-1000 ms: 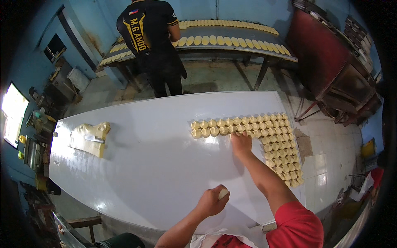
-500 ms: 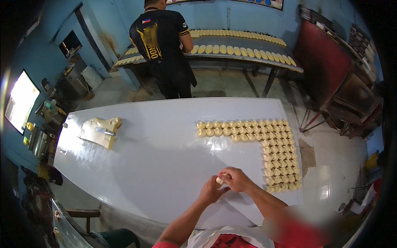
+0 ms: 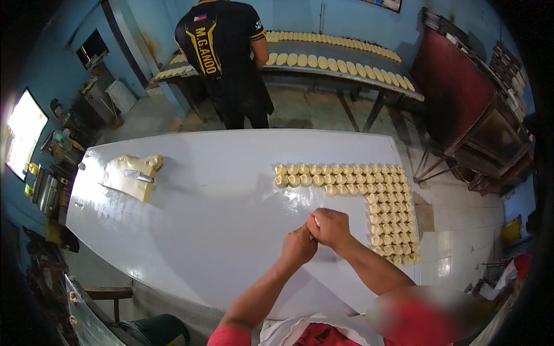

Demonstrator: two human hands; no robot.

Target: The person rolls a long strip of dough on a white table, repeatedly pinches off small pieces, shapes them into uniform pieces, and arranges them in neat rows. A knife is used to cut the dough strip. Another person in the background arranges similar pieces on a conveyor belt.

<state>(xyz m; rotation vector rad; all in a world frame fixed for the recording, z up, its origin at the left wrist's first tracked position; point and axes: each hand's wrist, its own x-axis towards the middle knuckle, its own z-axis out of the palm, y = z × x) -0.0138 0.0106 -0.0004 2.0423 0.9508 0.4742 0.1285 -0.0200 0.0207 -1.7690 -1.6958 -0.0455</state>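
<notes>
Over the near part of the white table [image 3: 219,230], both hands are closed and pressed together. My left hand [image 3: 299,244] and my right hand [image 3: 330,226] grip one small dough piece [image 3: 317,221], mostly hidden by the fingers; only a pale bit shows between them. To the right of my hands, small shaped dough pieces [image 3: 390,209] stand in close rows, with shorter rows running left along the far side. A large slab of dough [image 3: 122,172] lies at the far left of the table, with a metal tool like a dough scraper [image 3: 138,175] on it.
Beyond the table a person in a black shirt [image 3: 222,52] faces a long grey bench [image 3: 346,57] lined with flat oval dough pieces [image 3: 323,61]. A dark red cabinet [image 3: 461,86] stands at the far right. Near the lower left is a wooden chair [image 3: 109,293].
Both hands have moved up and away from me, closing tighter around the dough piece, which showed more before. The view has shifted slightly.
</notes>
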